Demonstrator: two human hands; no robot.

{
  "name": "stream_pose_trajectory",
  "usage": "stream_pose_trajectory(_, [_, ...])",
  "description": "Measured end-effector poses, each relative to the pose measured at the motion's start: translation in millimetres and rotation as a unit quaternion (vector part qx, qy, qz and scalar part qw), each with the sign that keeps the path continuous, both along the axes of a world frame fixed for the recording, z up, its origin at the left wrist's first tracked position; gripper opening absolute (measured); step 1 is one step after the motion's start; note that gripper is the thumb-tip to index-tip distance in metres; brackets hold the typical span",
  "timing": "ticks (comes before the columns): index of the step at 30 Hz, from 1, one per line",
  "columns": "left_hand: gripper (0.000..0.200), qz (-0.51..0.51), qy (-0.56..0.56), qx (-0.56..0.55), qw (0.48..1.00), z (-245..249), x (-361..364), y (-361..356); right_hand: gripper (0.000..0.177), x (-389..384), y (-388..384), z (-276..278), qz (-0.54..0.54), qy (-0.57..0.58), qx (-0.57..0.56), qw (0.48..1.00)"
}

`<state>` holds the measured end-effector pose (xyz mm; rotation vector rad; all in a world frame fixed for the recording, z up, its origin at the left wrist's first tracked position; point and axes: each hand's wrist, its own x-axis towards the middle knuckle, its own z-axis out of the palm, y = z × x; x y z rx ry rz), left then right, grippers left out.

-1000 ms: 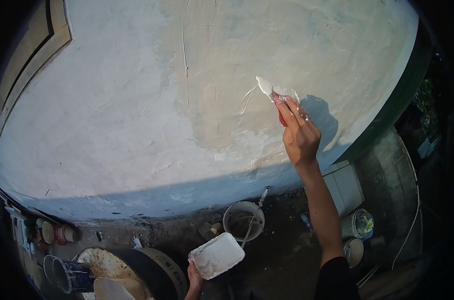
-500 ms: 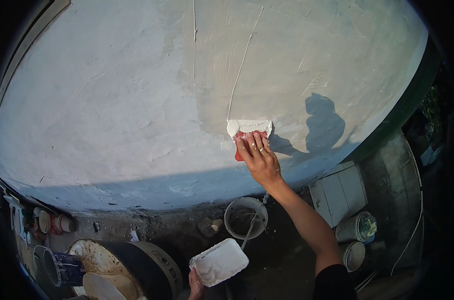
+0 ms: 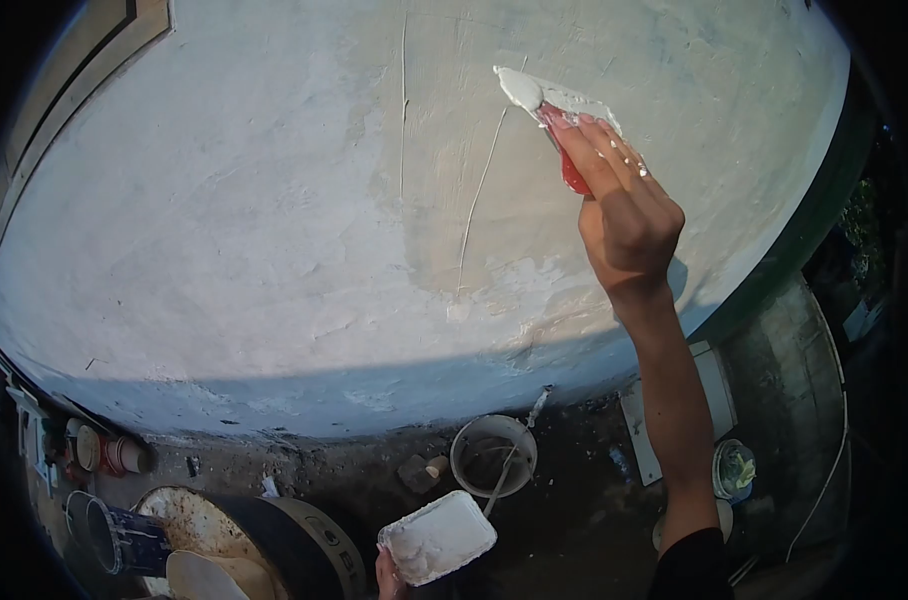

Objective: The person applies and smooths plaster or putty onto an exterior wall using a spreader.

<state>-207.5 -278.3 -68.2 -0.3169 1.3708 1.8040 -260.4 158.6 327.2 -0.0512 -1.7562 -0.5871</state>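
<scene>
The pale wall [image 3: 264, 220] fills most of the view, with thin raised ridges of white paste on its beige area. My right hand [image 3: 629, 205] is closed on a red-handled spreader [image 3: 576, 175], its fingers pressed along the blade. White paste [image 3: 524, 88] covers the blade, which lies tilted at the upper part of the wall. Low in the view, my left hand [image 3: 389, 575] grips the left edge of a white rectangular tray [image 3: 439, 538] that holds white paste.
A round bucket [image 3: 494, 418] with a stick in it stands below the wall. At the lower left are a large drum [image 3: 294, 530] and a blue bucket [image 3: 129, 535]. White panels [image 3: 714, 385] lean at the right. A framed opening [image 3: 84, 90] is at the upper left.
My right hand has moved up and to the right with the spreader, which is now more tilted. Smeared paste shows low on the wall. The tray has shifted slightly down.
</scene>
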Motion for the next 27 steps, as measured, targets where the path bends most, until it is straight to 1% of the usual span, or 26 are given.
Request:
stream_pose_trajectory(1, [0.070,0.002,0.015,0.015,1.000,-17,2,0,0.037,-7,6,23,-0.016,0.012,0.036,0.999])
stream_pose_trajectory(3, [0.069,-0.006,0.055,0.039,0.998,-34,-2,1,0.036,-23,8,50,-0.009,-0.008,0.064,0.998])
stream_pose_trajectory(4, [0.068,-0.014,0.077,0.051,0.996,-31,-4,5,0.035,-30,6,54,-0.007,-0.020,0.079,0.997])
stream_pose_trajectory(5, [0.067,-0.022,0.098,0.063,0.993,-29,-4,6,0.035,-36,1,46,-0.024,-0.038,0.068,0.997])
stream_pose_trajectory(6, [0.057,0.022,0.044,0.103,0.993,-26,-1,8,0.034,-40,-5,29,-0.041,-0.058,0.057,0.996])
stream_pose_trajectory(7, [0.057,0.022,0.040,0.107,0.993,-28,1,7,0.033,-44,-9,9,-0.057,-0.078,0.048,0.994])
stream_pose_trajectory(9, [0.058,0.024,0.035,0.115,0.992,-35,0,5,0.030,-49,-12,-56,-0.060,-0.135,0.019,0.989])
stream_pose_trajectory(10, [0.061,0.014,0.041,0.068,0.997,-35,0,3,0.030,-49,-17,-91,-0.054,-0.157,0.008,0.986])
stream_pose_trajectory(12, [0.069,-0.007,0.052,-0.027,0.998,-33,1,-3,0.036,-46,-25,-167,-0.068,-0.219,-0.024,0.973])
stream_pose_trajectory(15, [0.069,0.029,-0.025,-0.042,0.998,-22,-3,-8,0.038,-42,-38,-263,-0.065,-0.265,-0.074,0.959])
stream_pose_trajectory(16, [0.069,0.032,-0.033,-0.041,0.998,-16,-4,-8,0.038,-40,-40,-288,-0.062,-0.270,-0.080,0.957])
stream_pose_trajectory(17, [0.070,0.033,-0.040,-0.039,0.998,-9,-6,-8,0.038,-39,-39,-300,-0.061,-0.275,-0.085,0.956])
stream_pose_trajectory(20, [0.071,0.033,-0.059,-0.041,0.997,13,-11,-6,0.039,-25,-35,-292,-0.012,-0.254,-0.100,0.962])
stream_pose_trajectory(22, [0.071,0.033,-0.065,-0.032,0.997,14,-12,-4,0.040,-8,-29,-260,0.022,-0.230,-0.147,0.962])
stream_pose_trajectory(24, [0.071,0.039,-0.066,-0.009,0.997,6,-12,-6,0.040,10,-19,-200,0.034,-0.183,-0.143,0.972])
stream_pose_trajectory(27, [0.067,0.110,-0.144,-0.037,0.983,47,-14,22,0.039,45,13,-102,-0.015,-0.088,-0.134,0.987])
